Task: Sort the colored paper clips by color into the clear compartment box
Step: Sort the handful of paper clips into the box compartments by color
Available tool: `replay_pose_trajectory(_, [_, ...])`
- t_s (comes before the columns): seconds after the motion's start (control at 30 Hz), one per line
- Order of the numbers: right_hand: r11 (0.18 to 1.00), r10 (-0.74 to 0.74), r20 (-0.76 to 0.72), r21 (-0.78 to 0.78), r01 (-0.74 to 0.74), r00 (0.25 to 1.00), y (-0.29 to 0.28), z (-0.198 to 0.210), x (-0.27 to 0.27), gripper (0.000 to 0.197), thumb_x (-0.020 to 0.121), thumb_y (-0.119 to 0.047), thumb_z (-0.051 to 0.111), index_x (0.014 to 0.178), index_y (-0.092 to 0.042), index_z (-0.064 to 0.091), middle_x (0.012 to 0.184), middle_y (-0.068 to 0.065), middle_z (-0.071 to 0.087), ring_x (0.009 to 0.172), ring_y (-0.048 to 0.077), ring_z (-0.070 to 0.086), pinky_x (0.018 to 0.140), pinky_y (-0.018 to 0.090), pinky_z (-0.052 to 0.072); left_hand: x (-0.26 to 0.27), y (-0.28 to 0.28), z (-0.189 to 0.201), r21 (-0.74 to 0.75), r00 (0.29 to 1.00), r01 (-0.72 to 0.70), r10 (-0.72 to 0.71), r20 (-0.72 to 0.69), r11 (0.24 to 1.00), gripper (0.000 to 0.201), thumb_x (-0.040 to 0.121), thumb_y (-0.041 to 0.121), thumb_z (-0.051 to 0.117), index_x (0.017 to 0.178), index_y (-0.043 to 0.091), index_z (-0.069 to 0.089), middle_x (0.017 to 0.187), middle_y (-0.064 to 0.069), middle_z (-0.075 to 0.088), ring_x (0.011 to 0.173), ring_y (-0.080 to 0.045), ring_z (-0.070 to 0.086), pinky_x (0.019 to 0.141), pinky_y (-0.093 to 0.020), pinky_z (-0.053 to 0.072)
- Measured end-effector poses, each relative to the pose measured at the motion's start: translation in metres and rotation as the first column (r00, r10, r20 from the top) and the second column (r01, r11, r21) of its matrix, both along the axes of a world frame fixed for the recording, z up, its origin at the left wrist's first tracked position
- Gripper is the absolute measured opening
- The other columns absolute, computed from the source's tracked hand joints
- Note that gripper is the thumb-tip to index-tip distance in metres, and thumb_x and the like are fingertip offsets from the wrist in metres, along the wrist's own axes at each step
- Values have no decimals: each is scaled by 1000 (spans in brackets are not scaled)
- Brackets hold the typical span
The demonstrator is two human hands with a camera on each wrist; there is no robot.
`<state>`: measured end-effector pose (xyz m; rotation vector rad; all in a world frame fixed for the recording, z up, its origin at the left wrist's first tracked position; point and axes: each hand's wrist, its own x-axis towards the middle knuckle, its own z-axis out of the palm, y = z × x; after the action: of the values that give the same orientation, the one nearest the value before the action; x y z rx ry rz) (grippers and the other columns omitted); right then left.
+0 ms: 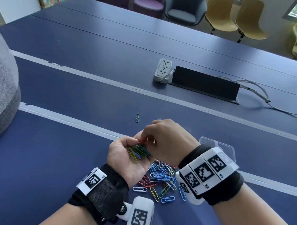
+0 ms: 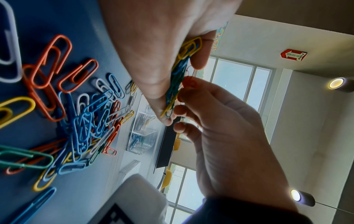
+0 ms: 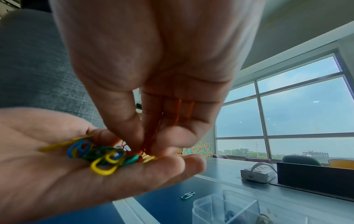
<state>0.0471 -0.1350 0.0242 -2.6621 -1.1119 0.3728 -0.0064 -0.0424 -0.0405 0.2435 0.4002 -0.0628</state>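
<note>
Up above the dark blue surface (image 1: 57, 156), seen from the head, the left hand (image 1: 126, 159) is turned palm up and cupped around a small bunch of green, yellow and blue paper clips (image 1: 138, 151). The right hand (image 1: 166, 139) reaches over it, and its fingertips pinch red paper clips (image 1: 143, 141) at the top of that bunch. Under both hands lies a big loose pile of mixed colored paper clips (image 1: 160, 179), with lots of blue ones. One green paper clip (image 1: 137, 117) lies alone, farther back. The clear plastic compartment box (image 1: 218, 145) sits behind the right wrist, mostly hidden. A white power strip (image 1: 163, 70) sits far back beside a black flap. From the left wrist, the left hand (image 2: 153, 53) holds the bunch (image 2: 178, 84) between thumb and fingers, and the right hand (image 2: 220, 128) touches it. The pile (image 2: 82, 118) is spread on the surface, and the box (image 2: 142, 133) has some clips inside. From the right wrist, the right hand (image 3: 153, 75) nips the red clips (image 3: 172, 110) with thumb and fingers over the left palm (image 3: 67, 174). The box (image 3: 226, 209) sits low at the right.
</note>
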Motion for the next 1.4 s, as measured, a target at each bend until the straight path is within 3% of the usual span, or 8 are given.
replay_pose_trajectory(0.13, [999, -2, 8, -47, 3, 1000, 3, -1, -1, 24, 78, -20, 52, 93, -23, 71, 89, 4, 68, 86, 27, 61, 75, 39, 53, -1, -1, 2, 0, 1000, -1, 1, -18, 1000, 39, 70, 11, 31, 54, 3, 66, 61, -9, 61, 57, -21, 59, 65, -27, 50])
replay_pose_trajectory(0.37, [998, -45, -30, 40, 46, 999, 3, -5, 1, 19, 77, -21, 57, 90, -24, 72, 88, 1, 71, 84, 23, 62, 76, 36, 53, -2, 0, 1, 3, 999, 8, -8, -39, 1000, 30, 72, 14, 36, 65, 3, 64, 72, -14, 62, 71, -28, 57, 80, -38, 44])
replay_pose_trajectory(0.5, [988, -93, -78, 116, 102, 993, 0, -7, 5, 17, 78, -21, 60, 90, -21, 73, 87, 0, 72, 81, 18, 64, 76, 30, 52, -1, 0, 0, -15, 1000, 4, -5, -28, 1000, 25, 74, 15, 40, 69, 2, 60, 74, -17, 65, 68, -30, 64, 76, -39, 53])
replay_pose_trajectory(0.83, [971, -118, -148, 188, 145, 982, -4, -10, 12, 13, 80, -19, 64, 91, -19, 72, 83, -5, 67, 68, 4, 53, 65, 13, 40, 0, -1, 1, 9, 998, 20, -19, -55, 1000, 40, 82, 11, 38, 56, 0, 65, 72, -20, 67, 77, -34, 61, 87, -50, 48])
replay_pose_trajectory(0.93, [953, -136, -181, 243, 179, 974, -7, -7, 18, 10, 81, -16, 64, 89, -17, 72, 72, -13, 61, 57, -9, 54, 59, 1, 38, 0, 0, 0, 2, 998, 39, -39, -58, 999, 38, 85, 12, 35, 73, -3, 69, 86, -21, 69, 88, -36, 61, 96, -53, 43])
replay_pose_trajectory(1.07, [896, -233, -204, 336, 292, 951, -18, 8, 44, 8, 82, -15, 65, 88, -16, 71, 69, -14, 62, 53, -10, 52, 58, 5, 39, -1, 6, -2, -1, 996, 61, -61, -60, 998, 47, 84, 11, 33, 123, -4, 56, 121, -26, 62, 108, -39, 59, 102, -49, 40])
replay_pose_trajectory(1.27, [941, -334, 13, 53, 333, 942, -25, 4, 78, 17, 84, -24, 62, 95, -17, 73, 96, 2, 71, 86, 19, 61, 80, 26, 48, 0, 8, -3, 32, 995, 66, -63, -78, 997, 47, 88, 13, 31, 125, -3, 55, 124, -25, 61, 120, -38, 56, 101, -49, 42])
replay_pose_trajectory(1.4, [957, -288, -26, -38, 287, 957, -14, -5, 73, 18, 86, -25, 59, 94, -18, 73, 96, 4, 72, 90, 23, 64, 83, 31, 52, 2, 11, -5, 38, 995, 51, -47, -90, 998, 45, 90, 13, 30, 124, -2, 56, 125, -26, 60, 119, -39, 55, 100, -49, 42])
